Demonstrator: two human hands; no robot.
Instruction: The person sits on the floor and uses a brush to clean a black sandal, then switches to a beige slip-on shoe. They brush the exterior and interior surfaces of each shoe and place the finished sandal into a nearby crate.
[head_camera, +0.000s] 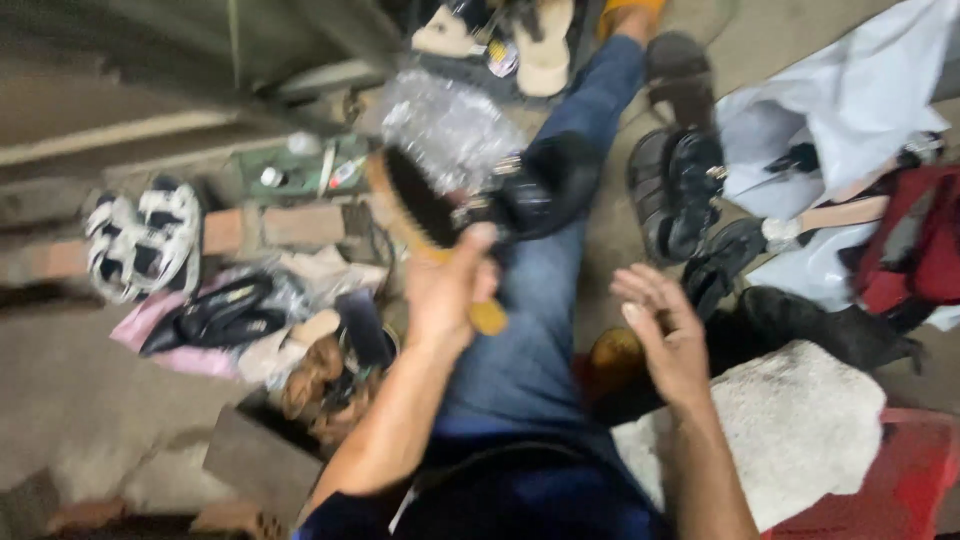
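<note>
My left hand grips a wooden shoe brush with dark bristles, held up over my jeans-clad leg. A black shoe lies on that leg just right of the brush head. My right hand hovers beside the leg with its fingers spread and nothing in it. The picture is blurred by motion.
Black sandals lie on the ground to the right, white sandals and black flat shoes to the left. A crumpled clear plastic bag, a pale cloth, a red bag and a white cushion surround me.
</note>
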